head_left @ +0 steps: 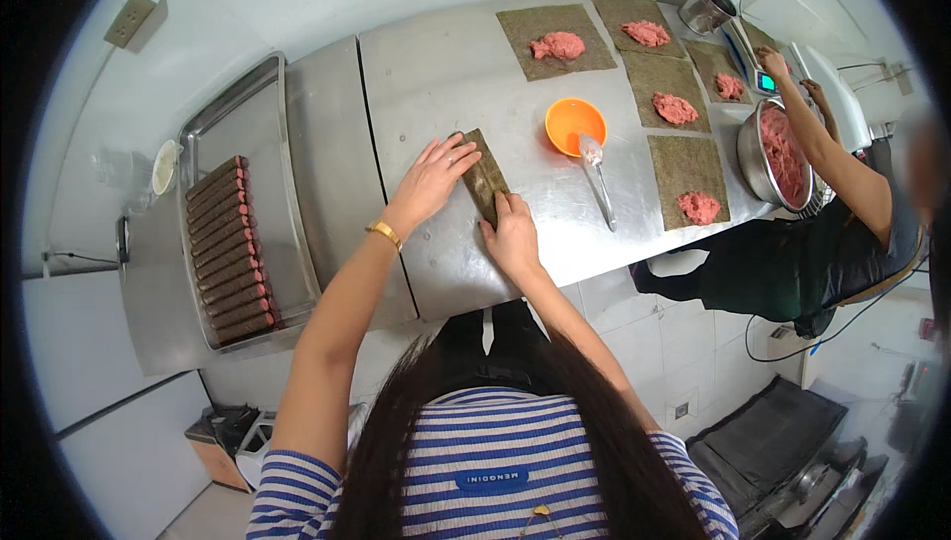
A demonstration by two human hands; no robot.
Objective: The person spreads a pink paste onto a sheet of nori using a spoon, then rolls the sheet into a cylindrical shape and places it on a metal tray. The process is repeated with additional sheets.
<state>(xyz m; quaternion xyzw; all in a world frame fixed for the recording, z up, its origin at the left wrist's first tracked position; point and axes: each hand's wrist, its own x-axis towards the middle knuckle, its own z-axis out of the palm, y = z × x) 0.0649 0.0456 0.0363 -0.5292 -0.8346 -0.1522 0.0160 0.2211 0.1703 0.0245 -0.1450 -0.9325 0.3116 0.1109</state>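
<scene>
Fingers of both hands, left point(432, 179) and right point(512, 236), press flat the dark seaweed roll point(484, 186).

A: Hands? Left hand point(433, 178) and right hand point(512, 235) both pressed flat on one dark seaweed roll point(484, 185) on the steel table point(446, 74).

B: Surroundings? Finished rolls point(228, 253) fill a tray point(253, 109) at left; orange bowl point(575, 124) with spoon point(597, 178) just right; a co-worker point(832, 233) stands by the meat bowl point(778, 154)

Roll point(485, 183) ends under fingers point(448, 157) (filling unseen).
</scene>
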